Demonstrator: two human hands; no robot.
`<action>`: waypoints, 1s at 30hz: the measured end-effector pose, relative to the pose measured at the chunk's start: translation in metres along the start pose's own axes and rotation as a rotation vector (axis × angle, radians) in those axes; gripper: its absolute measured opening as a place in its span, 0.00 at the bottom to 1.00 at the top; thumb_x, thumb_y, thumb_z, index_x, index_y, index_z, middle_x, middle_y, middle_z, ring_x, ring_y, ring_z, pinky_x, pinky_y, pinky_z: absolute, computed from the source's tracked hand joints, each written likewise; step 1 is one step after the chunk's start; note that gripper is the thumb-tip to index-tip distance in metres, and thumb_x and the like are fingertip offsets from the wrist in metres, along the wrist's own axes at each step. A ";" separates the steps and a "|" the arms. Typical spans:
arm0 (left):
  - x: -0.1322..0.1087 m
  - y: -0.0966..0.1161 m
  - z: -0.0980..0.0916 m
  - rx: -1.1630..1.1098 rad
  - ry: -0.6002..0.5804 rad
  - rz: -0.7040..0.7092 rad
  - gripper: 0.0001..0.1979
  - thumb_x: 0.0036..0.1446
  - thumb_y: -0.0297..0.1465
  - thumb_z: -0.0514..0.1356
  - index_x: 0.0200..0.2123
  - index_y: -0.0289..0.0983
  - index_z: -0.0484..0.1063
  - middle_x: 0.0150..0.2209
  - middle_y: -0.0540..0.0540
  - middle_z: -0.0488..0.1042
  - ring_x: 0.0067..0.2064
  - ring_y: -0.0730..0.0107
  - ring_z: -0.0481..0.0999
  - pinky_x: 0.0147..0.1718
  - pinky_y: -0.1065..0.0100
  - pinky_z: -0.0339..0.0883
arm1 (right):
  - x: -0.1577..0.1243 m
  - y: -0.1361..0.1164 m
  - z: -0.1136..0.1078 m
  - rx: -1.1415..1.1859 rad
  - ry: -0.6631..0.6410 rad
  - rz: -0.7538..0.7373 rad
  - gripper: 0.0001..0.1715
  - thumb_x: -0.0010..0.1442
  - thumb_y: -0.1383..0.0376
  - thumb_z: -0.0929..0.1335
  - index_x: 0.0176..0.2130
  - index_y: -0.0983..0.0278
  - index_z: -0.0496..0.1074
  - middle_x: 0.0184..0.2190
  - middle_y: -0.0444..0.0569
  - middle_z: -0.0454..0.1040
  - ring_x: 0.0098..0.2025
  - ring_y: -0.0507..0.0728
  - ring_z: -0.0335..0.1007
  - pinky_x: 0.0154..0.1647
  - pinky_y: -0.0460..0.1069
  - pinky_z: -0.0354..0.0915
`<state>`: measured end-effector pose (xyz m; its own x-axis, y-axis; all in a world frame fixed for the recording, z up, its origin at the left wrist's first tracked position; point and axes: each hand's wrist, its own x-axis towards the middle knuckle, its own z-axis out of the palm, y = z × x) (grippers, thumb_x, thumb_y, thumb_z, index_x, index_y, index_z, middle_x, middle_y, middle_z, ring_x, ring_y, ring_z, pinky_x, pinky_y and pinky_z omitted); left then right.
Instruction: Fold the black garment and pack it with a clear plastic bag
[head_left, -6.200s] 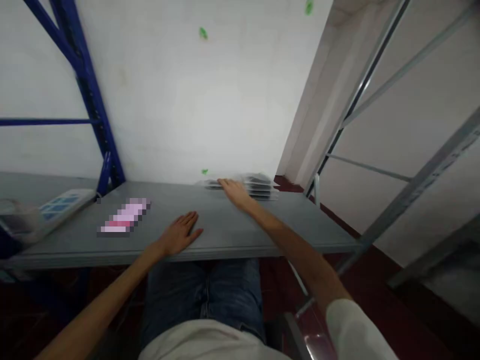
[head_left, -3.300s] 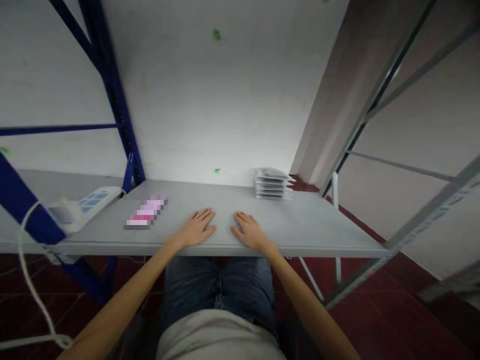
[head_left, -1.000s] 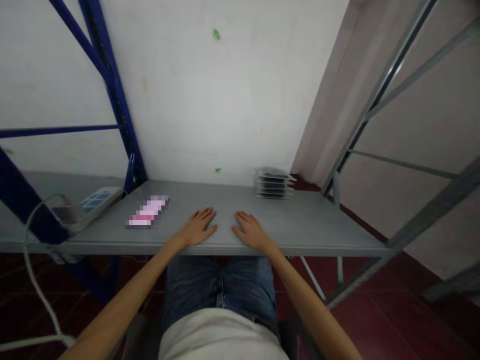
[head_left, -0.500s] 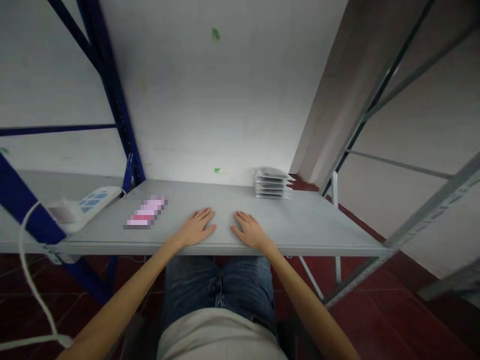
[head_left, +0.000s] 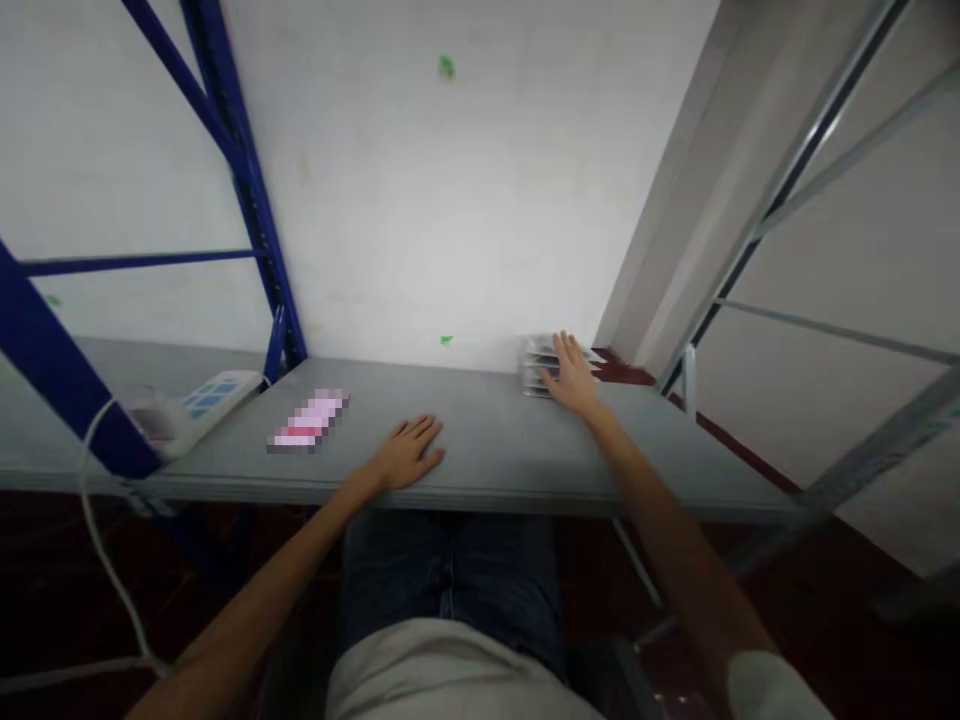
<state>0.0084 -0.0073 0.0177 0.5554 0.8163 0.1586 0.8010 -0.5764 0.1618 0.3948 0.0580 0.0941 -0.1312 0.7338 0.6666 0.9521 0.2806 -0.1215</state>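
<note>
My left hand (head_left: 407, 452) lies flat on the grey tabletop (head_left: 480, 430), fingers stretched out and nothing under them that I can see. Over at the back right, my right hand (head_left: 574, 378) is raised in front of a stack of thin, silvery-white flat packets (head_left: 534, 362). Its fingers are apart, and it hides much of the stack. Whether the hand touches the packets I cannot tell. What the packets contain is not visible.
A pixelated pink flat object (head_left: 311, 420) lies on the left of the table. Beyond it, a white power strip (head_left: 217, 400) with blue-marked sockets rests by the blue rack post (head_left: 259, 200), its white cable (head_left: 105, 540) hanging down. A white wall (head_left: 450, 220) closes off the back.
My right hand has lifted off the tabletop and moved forward and right to the stack of packets. The left hand stays flat in place. The whole view has shifted slightly.
</note>
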 end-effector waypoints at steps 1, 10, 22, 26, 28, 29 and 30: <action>0.000 -0.001 0.001 0.000 0.005 0.003 0.36 0.70 0.50 0.44 0.73 0.37 0.55 0.74 0.39 0.49 0.75 0.56 0.49 0.72 0.48 0.42 | 0.015 0.012 -0.004 -0.057 -0.057 0.024 0.50 0.66 0.54 0.65 0.75 0.70 0.42 0.76 0.63 0.43 0.77 0.69 0.35 0.73 0.67 0.46; 0.000 -0.003 0.004 -0.011 0.052 0.010 0.34 0.70 0.50 0.46 0.72 0.41 0.57 0.74 0.41 0.52 0.75 0.56 0.50 0.72 0.49 0.43 | 0.039 0.038 0.003 -0.271 -0.376 0.139 0.43 0.72 0.53 0.63 0.74 0.68 0.47 0.72 0.67 0.54 0.72 0.71 0.52 0.68 0.64 0.55; 0.000 0.000 0.003 -0.020 0.012 0.000 0.35 0.70 0.50 0.44 0.73 0.37 0.55 0.74 0.39 0.50 0.75 0.55 0.49 0.72 0.48 0.42 | 0.042 0.034 -0.015 -0.325 -0.393 0.133 0.35 0.71 0.60 0.65 0.72 0.59 0.56 0.69 0.60 0.62 0.66 0.69 0.59 0.60 0.61 0.64; 0.000 -0.001 0.003 -0.023 0.033 0.005 0.35 0.70 0.50 0.45 0.72 0.38 0.56 0.74 0.39 0.51 0.75 0.55 0.49 0.72 0.47 0.42 | 0.041 0.033 -0.020 -0.357 -0.388 0.124 0.35 0.69 0.67 0.63 0.72 0.57 0.56 0.67 0.57 0.65 0.63 0.68 0.64 0.57 0.60 0.66; -0.001 -0.001 0.004 -0.027 0.034 0.004 0.35 0.70 0.50 0.45 0.72 0.38 0.56 0.74 0.39 0.51 0.75 0.55 0.49 0.72 0.47 0.42 | 0.041 0.031 -0.020 -0.383 -0.376 0.125 0.36 0.68 0.69 0.62 0.72 0.59 0.55 0.66 0.59 0.67 0.62 0.68 0.66 0.57 0.60 0.66; -0.001 -0.002 0.004 -0.029 0.029 0.005 0.35 0.70 0.50 0.45 0.72 0.38 0.56 0.74 0.39 0.51 0.75 0.55 0.49 0.72 0.47 0.42 | 0.041 0.030 -0.019 -0.396 -0.369 0.126 0.36 0.68 0.70 0.61 0.72 0.60 0.56 0.65 0.60 0.68 0.61 0.68 0.66 0.57 0.61 0.66; -0.001 -0.002 0.004 -0.033 0.025 0.005 0.35 0.70 0.50 0.45 0.72 0.38 0.56 0.74 0.39 0.51 0.75 0.55 0.49 0.72 0.47 0.42 | 0.041 0.029 -0.018 -0.406 -0.362 0.125 0.36 0.68 0.70 0.61 0.72 0.61 0.56 0.63 0.62 0.69 0.61 0.68 0.66 0.56 0.61 0.66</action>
<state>0.0073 -0.0067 0.0136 0.5534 0.8123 0.1842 0.7900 -0.5820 0.1930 0.4220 0.0851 0.1310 -0.0284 0.9320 0.3615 0.9870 -0.0311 0.1576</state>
